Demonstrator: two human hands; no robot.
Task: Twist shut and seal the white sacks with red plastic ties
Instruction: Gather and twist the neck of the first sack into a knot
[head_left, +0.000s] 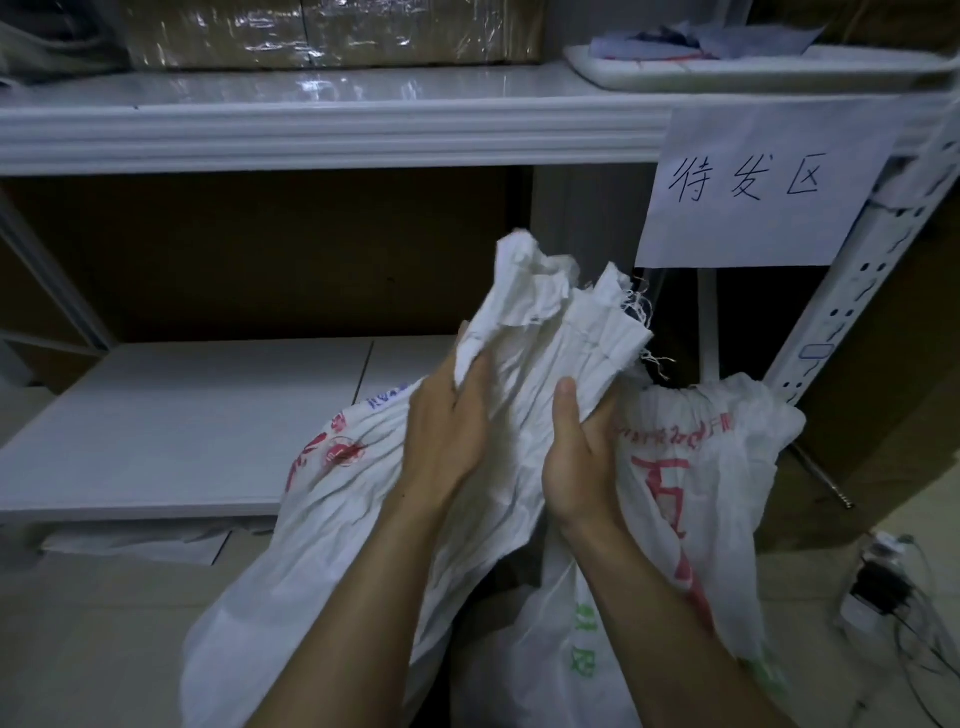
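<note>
A white woven sack (332, 525) with red print stands in front of me, its mouth gathered into a crumpled neck (550, 317) that rises at the centre. My left hand (447, 431) grips the left side of that neck, fingers wrapped behind the fabric. My right hand (576, 457) clasps the right side, thumb pointing up along the folds. A second white sack (717, 467) with red characters stands just to the right, its top bunched shut. No red tie shows anywhere in view.
A white metal rack stands behind the sacks, with a low shelf board (182, 426) at the left and an upper shelf (322, 124) carrying wrapped cartons. A paper sign (753, 192) hangs at the right. A power strip and cables (883, 587) lie on the floor at the right.
</note>
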